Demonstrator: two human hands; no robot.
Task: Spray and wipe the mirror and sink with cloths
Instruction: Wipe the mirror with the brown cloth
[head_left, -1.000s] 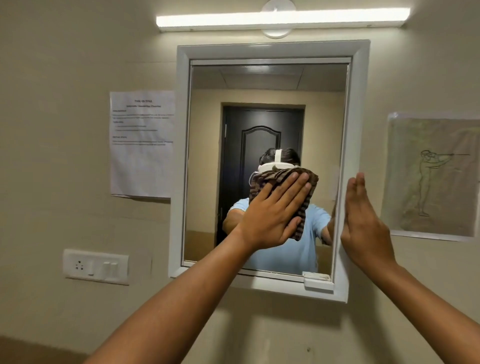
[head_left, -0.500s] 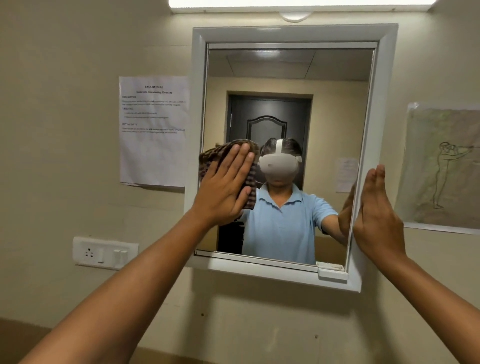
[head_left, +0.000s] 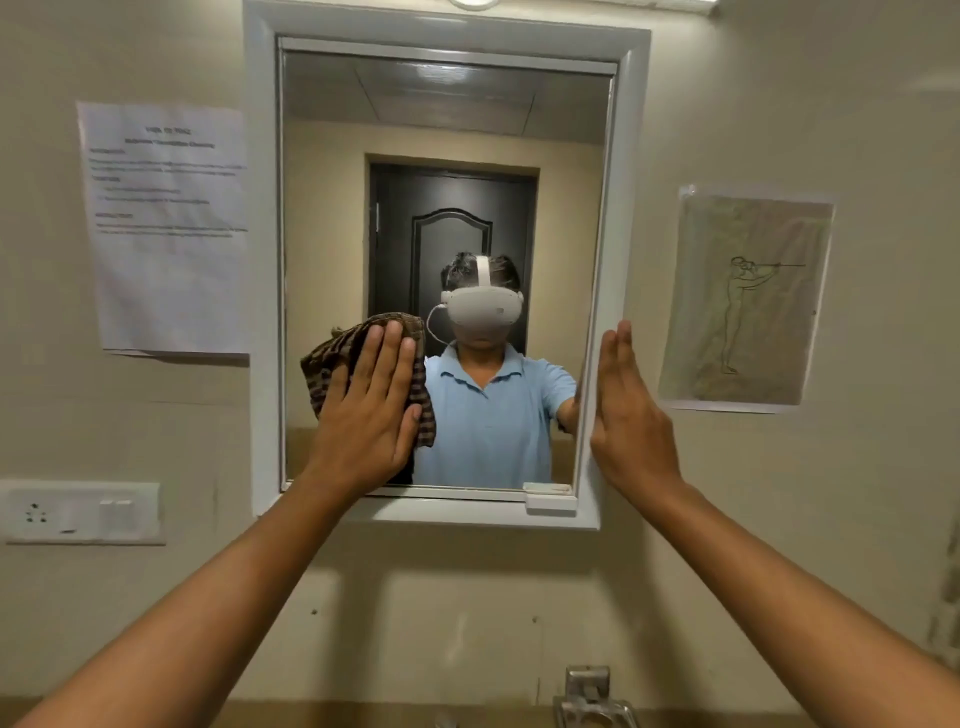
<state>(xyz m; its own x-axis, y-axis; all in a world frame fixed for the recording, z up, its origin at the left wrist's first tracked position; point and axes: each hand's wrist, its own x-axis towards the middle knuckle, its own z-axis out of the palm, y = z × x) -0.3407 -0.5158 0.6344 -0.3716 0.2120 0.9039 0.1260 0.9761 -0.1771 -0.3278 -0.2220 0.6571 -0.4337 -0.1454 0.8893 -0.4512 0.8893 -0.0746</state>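
Observation:
A mirror (head_left: 441, 130) in a white frame (head_left: 262, 260) hangs on the wall ahead. My left hand (head_left: 366, 415) lies flat with straight fingers on a brown checked cloth (head_left: 324, 364) and presses it against the lower left of the glass. My right hand (head_left: 626, 421) is flat, edge-on, with straight fingers against the right side of the frame. The sink is out of view; only a metal fitting (head_left: 592, 699) shows at the bottom edge.
A printed notice (head_left: 166, 223) is taped to the wall left of the mirror, a line drawing (head_left: 748, 301) to the right. A white socket and switch plate (head_left: 83, 512) sits low on the left wall.
My left hand has slid the cloth from the middle of the glass leftward and down to the lower left. My right hand has stayed on the frame's right side. The view has tilted down.

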